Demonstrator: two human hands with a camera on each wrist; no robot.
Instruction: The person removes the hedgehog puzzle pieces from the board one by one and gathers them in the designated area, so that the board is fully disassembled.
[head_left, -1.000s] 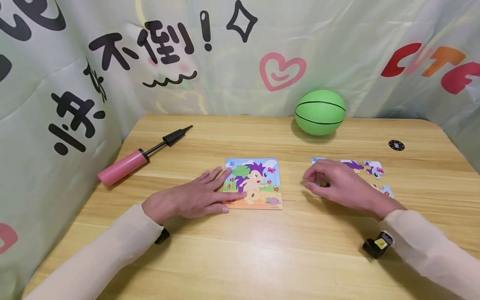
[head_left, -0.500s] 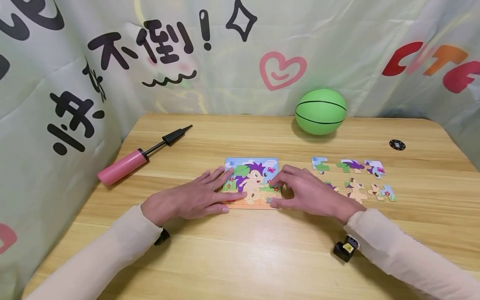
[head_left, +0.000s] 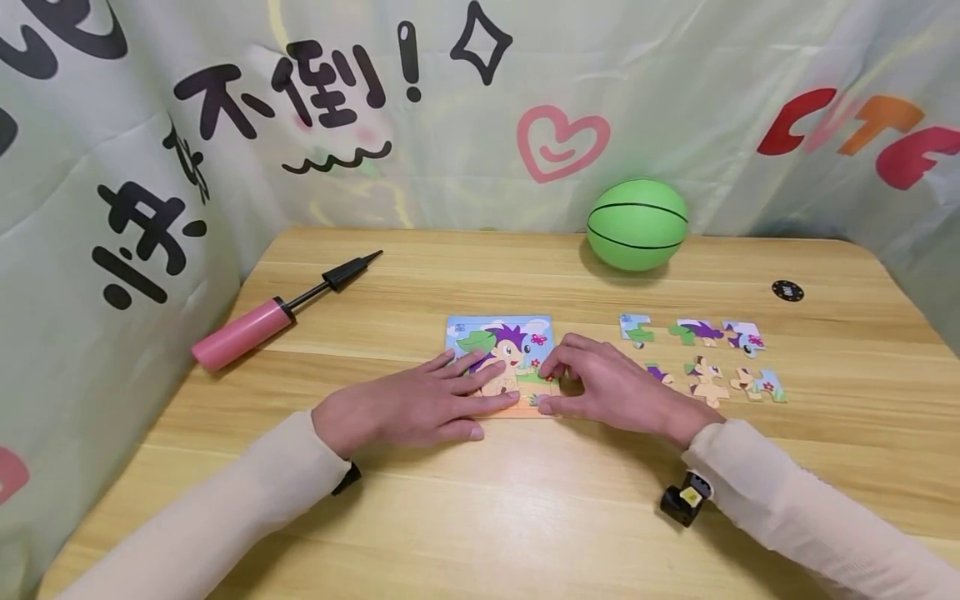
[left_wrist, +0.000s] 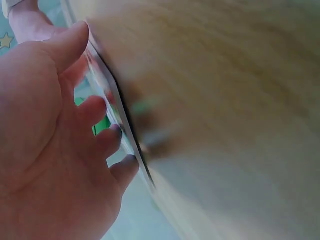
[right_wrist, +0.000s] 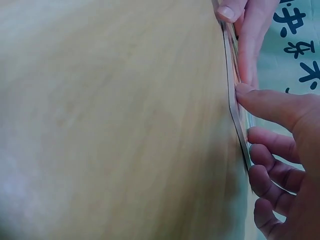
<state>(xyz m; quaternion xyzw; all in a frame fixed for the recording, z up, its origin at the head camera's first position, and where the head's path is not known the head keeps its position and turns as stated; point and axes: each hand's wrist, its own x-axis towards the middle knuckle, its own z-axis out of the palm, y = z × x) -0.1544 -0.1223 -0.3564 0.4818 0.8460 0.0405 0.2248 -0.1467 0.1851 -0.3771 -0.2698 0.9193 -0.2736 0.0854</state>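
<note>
A square puzzle board (head_left: 536, 327) with a purple-haired hedgehog picture lies flat on the table. Across its lower left half rests my left hand (head_left: 423, 404), fingers spread and straight on the picture. At the board's right edge is my right hand (head_left: 618, 387); its thumb and bent fingertips touch the board, apart from each other. The right wrist view shows the thumb (right_wrist: 265, 105) on the board's near side and the other fingertips along its edge. To the right lie loose jigsaw pieces in two rows, among them a hedgehog-face piece (head_left: 707, 381) and a blue-and-green corner piece (head_left: 636, 327).
A green ball (head_left: 637, 225) sits at the back of the wooden table (head_left: 510, 517), against a printed cloth. A pink hand pump (head_left: 243, 333) lies at the left. A black round chip (head_left: 787, 291) is at the back right.
My right hand has moved left from the loose pieces to the board's right edge, leaving the pieces on the table. The left hand has slid right, further over the board.
</note>
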